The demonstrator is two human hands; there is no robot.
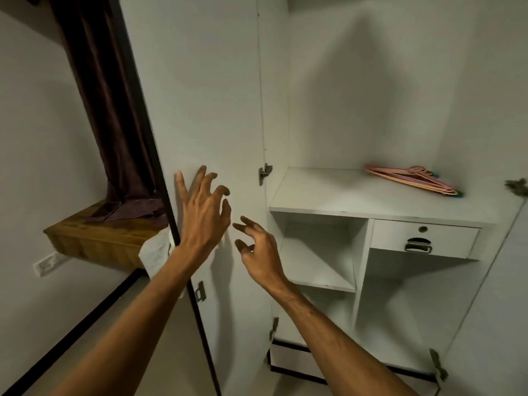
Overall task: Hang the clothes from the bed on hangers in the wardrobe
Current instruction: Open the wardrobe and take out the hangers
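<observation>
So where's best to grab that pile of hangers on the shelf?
Probably the long front edge of the hangers, from the open front with the right hand: the stack lies flat on the shelf, that edge faces outward, and the hooks seem to point back.

Dark curtain (108, 110), seemingly wooden ledge (94, 241).

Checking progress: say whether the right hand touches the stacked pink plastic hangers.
Apart. Head view shows white shelf between right hand and pink plastic hangers.
</observation>
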